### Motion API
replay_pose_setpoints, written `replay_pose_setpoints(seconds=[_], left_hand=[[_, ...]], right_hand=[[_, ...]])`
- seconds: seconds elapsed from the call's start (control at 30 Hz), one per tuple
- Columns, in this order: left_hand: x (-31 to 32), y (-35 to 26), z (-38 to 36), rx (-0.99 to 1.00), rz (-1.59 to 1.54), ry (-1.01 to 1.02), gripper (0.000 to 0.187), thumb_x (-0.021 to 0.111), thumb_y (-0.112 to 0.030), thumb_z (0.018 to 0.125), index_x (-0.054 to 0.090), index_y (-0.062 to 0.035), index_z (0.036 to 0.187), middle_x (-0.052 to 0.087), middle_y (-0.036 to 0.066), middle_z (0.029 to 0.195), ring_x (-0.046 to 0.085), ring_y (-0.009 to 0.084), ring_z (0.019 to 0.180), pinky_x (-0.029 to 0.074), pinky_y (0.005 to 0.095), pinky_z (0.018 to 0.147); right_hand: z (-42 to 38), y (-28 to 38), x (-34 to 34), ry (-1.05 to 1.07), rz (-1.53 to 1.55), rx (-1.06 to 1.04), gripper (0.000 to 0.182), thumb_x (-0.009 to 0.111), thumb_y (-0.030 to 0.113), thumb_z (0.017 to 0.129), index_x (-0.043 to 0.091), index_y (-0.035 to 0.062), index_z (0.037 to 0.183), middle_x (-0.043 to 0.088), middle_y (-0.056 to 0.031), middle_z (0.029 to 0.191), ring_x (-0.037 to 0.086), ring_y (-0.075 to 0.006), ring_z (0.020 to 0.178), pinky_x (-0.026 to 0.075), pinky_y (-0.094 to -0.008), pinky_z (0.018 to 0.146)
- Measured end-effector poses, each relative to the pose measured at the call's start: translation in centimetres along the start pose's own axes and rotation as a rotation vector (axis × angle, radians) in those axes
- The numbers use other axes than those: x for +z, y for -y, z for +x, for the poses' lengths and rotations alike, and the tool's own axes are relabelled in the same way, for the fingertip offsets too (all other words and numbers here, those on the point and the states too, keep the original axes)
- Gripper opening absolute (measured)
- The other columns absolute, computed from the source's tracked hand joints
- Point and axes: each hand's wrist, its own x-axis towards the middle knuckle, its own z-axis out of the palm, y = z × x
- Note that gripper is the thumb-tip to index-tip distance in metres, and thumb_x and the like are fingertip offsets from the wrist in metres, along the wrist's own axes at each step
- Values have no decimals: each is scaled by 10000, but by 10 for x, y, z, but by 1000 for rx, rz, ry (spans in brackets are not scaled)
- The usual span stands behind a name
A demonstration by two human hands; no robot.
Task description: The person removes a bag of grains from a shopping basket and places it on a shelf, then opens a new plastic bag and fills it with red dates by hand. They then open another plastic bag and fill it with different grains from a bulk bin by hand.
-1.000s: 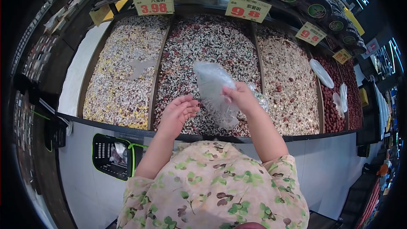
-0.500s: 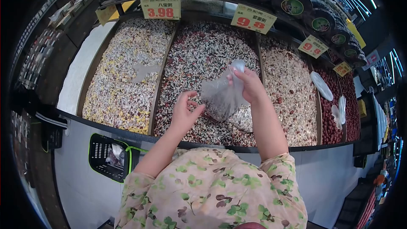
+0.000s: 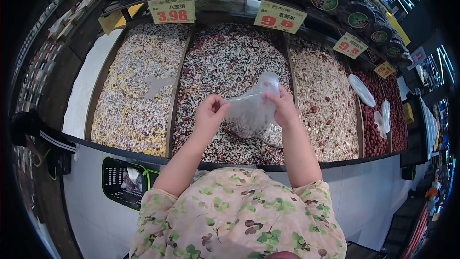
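A clear plastic bag (image 3: 250, 110) with grain mix in its bottom hangs between my two hands over the middle bin. My left hand (image 3: 209, 114) pinches its upper left edge. On the other side, my right hand (image 3: 282, 107) grips the bag near its top, where the loose plastic bunches upward. The edge between the hands is pulled taut. Below lies the dark mixed grain (image 3: 215, 67), black, white and red.
A yellowish grain mix (image 3: 139, 76) with a plastic piece on it is to the left. Pale grain (image 3: 321, 91) and red dates (image 3: 371, 129) lie right. Price signs (image 3: 279, 17) line the back. A black basket (image 3: 120, 182) stands on the floor; a person (image 3: 45, 141) is far left.
My left hand has moved up and right and taken hold of the bag's edge. The bag is now stretched between both hands; the view has shifted slightly.
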Motion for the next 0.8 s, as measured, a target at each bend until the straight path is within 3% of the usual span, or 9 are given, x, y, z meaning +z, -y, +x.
replay_pose_setpoints(seconds=[0.1, 0.27, 0.33, 0.4, 0.43, 0.57, 0.63, 0.7, 0.8], left_hand=[[-3, 14, -2, 51, 53, -11, 148, 627, -11, 791, 504, -44, 867, 516, -16, 752, 490, 46, 641, 415, 185, 564], [-3, 12, -6, 9, 47, 68, 181, 633, 3, 781, 498, -41, 893, 516, -15, 779, 503, 55, 661, 426, 194, 599], [-2, 14, -9, -46, 82, 119, 191, 637, 2, 780, 498, -40, 906, 521, -13, 792, 507, 56, 670, 429, 198, 609], [-1, 27, -10, -16, 69, 115, 121, 651, -34, 773, 564, -20, 857, 531, -31, 730, 490, 26, 621, 401, 189, 545], [-1, 27, -11, -19, 70, 115, 121, 651, -34, 773, 564, -20, 857, 531, -31, 730, 490, 26, 621, 401, 189, 545], [-1, 24, -13, -39, 25, 32, 84, 643, -48, 786, 606, -16, 854, 552, -16, 731, 518, 55, 631, 419, 208, 560], [-2, 19, -13, -77, -14, -11, 70, 640, -52, 787, 615, -16, 842, 559, -4, 729, 528, 69, 632, 422, 216, 562], [-5, 10, -16, 269, 342, 37, 63, 633, -43, 771, 616, -15, 824, 566, 38, 724, 556, 126, 632, 436, 246, 562], [4, -1, -26, 347, 411, 163, 38, 628, -1, 742, 618, -9, 778, 581, 78, 742, 565, 166, 656, 439, 258, 584]], right_hand=[[-14, -12, 2, 49, 26, 52, 470, 662, 102, 761, 488, 11, 1189, 588, -71, 1001, 580, -160, 884, 465, -303, 776], [-28, -21, 5, 444, -712, 233, 432, 684, 234, 759, 570, -1, 1102, 620, -97, 988, 578, -166, 943, 447, -323, 837], [-33, -11, 15, 306, -675, 200, 312, 654, 207, 783, 608, -1, 1011, 635, -95, 934, 592, -174, 914, 458, -330, 823], [-27, -6, 8, 187, 48, 108, 244, 638, 149, 799, 597, -2, 986, 639, -98, 936, 615, -206, 875, 473, -356, 811], [-24, -6, 3, 202, 179, 107, 198, 604, 116, 819, 580, 3, 980, 639, -108, 937, 622, -218, 857, 481, -360, 805], [-29, -9, 6, 189, 182, 136, 296, 640, 154, 798, 557, 2, 1038, 636, -102, 944, 619, -210, 849, 473, -349, 810], [-29, -27, 4, 194, -39, 81, 377, 659, 190, 784, 533, 2, 1085, 631, -90, 961, 617, -209, 843, 467, -343, 804], [-34, -44, 10, 263, -300, 37, 381, 671, 235, 767, 557, -4, 1041, 637, -112, 933, 617, -230, 849, 468, -346, 782], [-45, -51, 38, 368, -829, 24, 380, 687, 287, 740, 599, -4, 967, 644, -154, 867, 622, -274, 837, 470, -351, 737]])
